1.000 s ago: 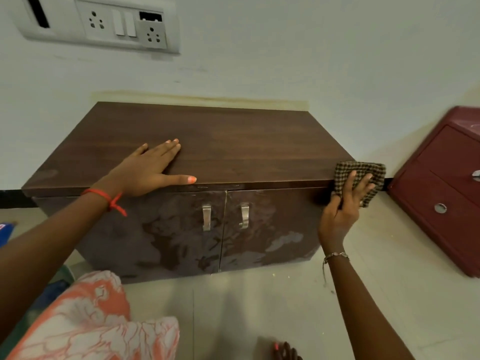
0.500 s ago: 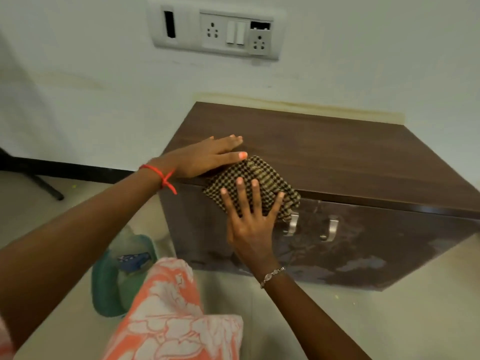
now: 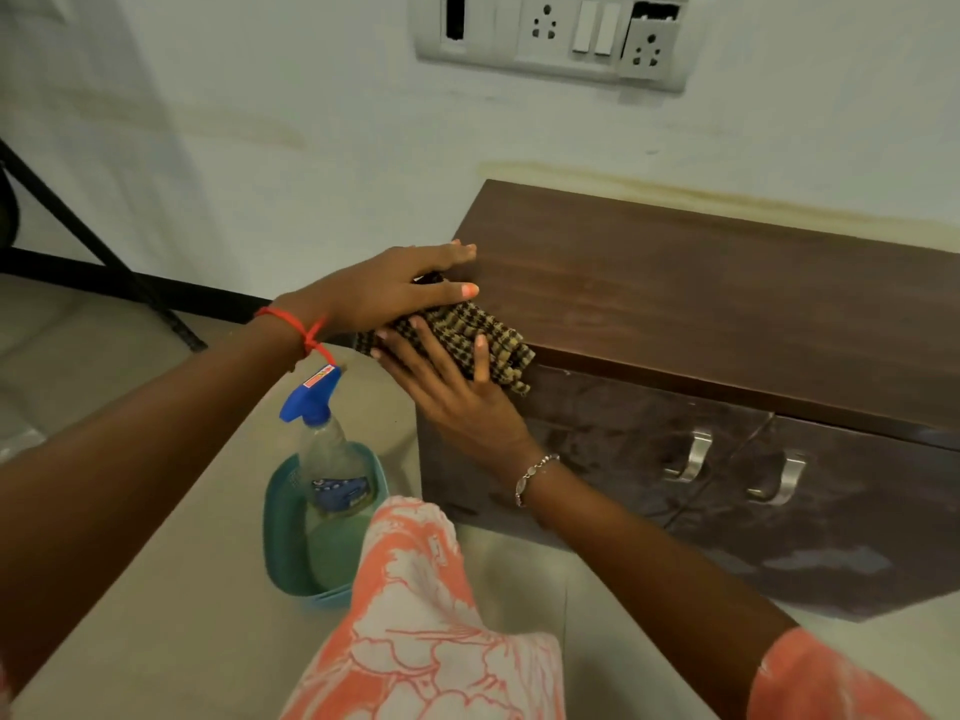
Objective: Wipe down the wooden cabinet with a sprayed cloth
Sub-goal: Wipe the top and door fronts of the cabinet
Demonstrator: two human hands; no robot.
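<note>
The wooden cabinet (image 3: 701,314) stood against the wall, its right end cut off by the frame edge. A spray bottle (image 3: 324,449) stood in a teal basket (image 3: 283,537) on the floor beside it, the basket's near side hidden by patterned clothing. The checked cloth (image 3: 488,340) sat on the cabinet's left front corner, partly covered. The left hand (image 3: 395,288) lay over it, fingers extended, flat. The right hand (image 3: 457,397) pressed it with splayed fingers, not clenched.
</note>
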